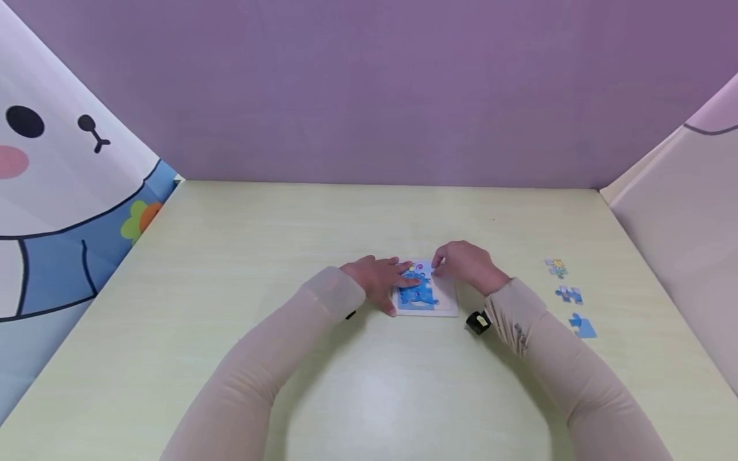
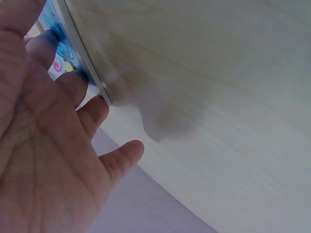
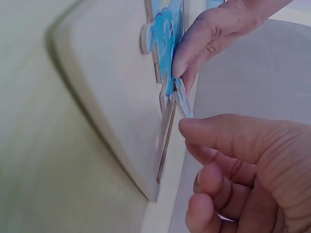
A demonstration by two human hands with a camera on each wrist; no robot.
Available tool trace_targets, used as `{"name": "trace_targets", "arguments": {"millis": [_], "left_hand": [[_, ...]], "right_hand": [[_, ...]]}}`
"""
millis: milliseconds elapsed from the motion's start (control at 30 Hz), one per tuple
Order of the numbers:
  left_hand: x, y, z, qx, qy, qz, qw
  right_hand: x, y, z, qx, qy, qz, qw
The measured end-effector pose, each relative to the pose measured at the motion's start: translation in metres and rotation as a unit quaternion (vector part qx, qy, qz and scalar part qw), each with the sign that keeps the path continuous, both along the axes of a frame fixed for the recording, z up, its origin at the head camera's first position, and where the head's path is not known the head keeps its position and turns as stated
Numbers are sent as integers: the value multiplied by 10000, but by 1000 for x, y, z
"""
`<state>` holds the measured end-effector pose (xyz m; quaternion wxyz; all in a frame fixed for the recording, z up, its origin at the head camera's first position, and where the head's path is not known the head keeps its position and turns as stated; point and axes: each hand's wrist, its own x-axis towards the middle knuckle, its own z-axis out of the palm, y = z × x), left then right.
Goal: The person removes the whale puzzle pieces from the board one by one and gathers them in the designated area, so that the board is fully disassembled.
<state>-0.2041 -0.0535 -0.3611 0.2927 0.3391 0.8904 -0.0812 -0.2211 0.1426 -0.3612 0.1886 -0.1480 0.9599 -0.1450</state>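
A: Start with the biggest thing. What is everything sitting on?

B: A pale wooden table [image 1: 230,269] with purple and cartoon-printed screens around it. Near the middle lies a small puzzle board [image 1: 444,306], flat on the table, white-rimmed, with a blue picture partly filled in.

A: How would that board handle?

B: I judge it light, thin and stiff, like card or thin wood. It would slide easily on the smooth top, so it wants pinning from above rather than gripping at an edge.

A: Is that what the left hand does?

B: Yes. The left hand [image 1: 377,278] lies on the board's left part with fingers [image 2: 73,85] straight, pressing the blue picture and holding nothing.

A: And the right hand?

B: The right hand [image 1: 469,266] is at the board's far right corner, thumb and forefinger curled in a pinch on a small blue puzzle piece [image 3: 183,101] held edge-on against the board.

A: How will the piece handle?

B: Very light, flat and rigid, with thin tabs that could bend. Take it by its edges.

A: Anything smaller?

B: 3 loose pieces [image 1: 569,294] lie well apart to the right.
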Motion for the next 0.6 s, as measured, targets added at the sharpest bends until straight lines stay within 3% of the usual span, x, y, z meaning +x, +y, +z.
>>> {"name": "trace_targets", "arguments": {"millis": [600], "left_hand": [[-1,4,1,-8,-101,51,9999]], "right_hand": [[4,29,-2,-434,435,-77,9981]]}}
